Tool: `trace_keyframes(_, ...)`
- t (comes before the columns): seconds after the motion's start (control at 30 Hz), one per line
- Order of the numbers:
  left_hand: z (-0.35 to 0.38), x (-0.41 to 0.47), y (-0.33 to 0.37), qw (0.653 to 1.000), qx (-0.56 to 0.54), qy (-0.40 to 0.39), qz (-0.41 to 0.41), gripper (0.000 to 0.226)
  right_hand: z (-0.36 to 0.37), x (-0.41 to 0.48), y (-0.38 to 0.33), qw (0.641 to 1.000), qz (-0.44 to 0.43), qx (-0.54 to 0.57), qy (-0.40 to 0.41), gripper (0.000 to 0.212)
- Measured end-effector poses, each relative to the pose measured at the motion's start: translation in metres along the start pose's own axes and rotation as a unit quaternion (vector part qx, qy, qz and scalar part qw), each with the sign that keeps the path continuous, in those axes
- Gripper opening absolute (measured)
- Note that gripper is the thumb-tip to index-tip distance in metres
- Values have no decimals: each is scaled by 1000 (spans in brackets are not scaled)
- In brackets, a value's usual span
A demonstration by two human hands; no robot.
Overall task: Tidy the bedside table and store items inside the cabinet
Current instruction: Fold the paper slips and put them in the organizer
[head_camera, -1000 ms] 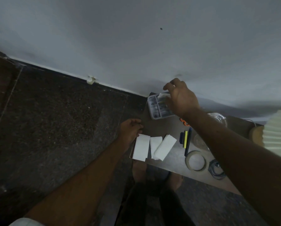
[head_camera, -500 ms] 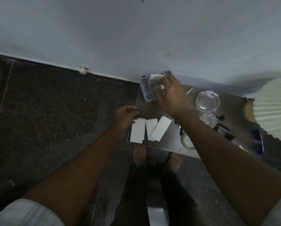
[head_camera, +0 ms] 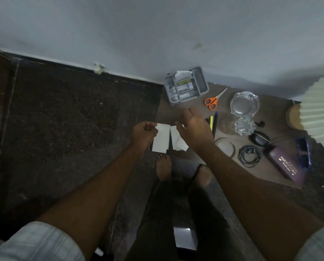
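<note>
White card (head_camera: pixel 161 140), edge in left grip (head_camera: pixel 144 133)

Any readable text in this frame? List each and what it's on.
"PRINCE OPTICALS" (blurred, first word uncertain): gold print on the purple case.
Smaller line beneath it on the case: too blurred to read.
Labels on items in the grey tray: too small to read.
White cards: no print visible.

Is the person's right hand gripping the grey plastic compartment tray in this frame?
No, the right hand is spread open over the white paper slips, apart from the grey plastic compartment tray.
</note>
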State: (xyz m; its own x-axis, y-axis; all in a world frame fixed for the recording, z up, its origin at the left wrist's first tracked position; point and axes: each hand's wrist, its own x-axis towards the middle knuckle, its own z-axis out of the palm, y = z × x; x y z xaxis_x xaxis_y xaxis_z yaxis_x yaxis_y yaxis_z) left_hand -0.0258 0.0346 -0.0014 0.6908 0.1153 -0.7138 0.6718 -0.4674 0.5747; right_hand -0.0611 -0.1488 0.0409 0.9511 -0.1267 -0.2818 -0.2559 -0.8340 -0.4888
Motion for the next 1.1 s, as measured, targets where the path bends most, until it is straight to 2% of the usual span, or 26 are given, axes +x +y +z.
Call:
trace_keyframes(0.27,3,9,-18,998,61,25,3,26,46,-10,-7,994,42,-11,-100,39)
trace_keyframes(0.47,4,18,-26,997,70,-15,-29,37,68,-3,-11,988,26,-59,-138,49)
trace_keyframes(0.73,-1,26,-23,997,62,-25,-40,29,79,5,-12,978,42,-97,-177,65)
trace_keyframes(1.1,-7,39,-14,994,68,-63,-62,37,87,21,-22,985,38,-65,-157,63)
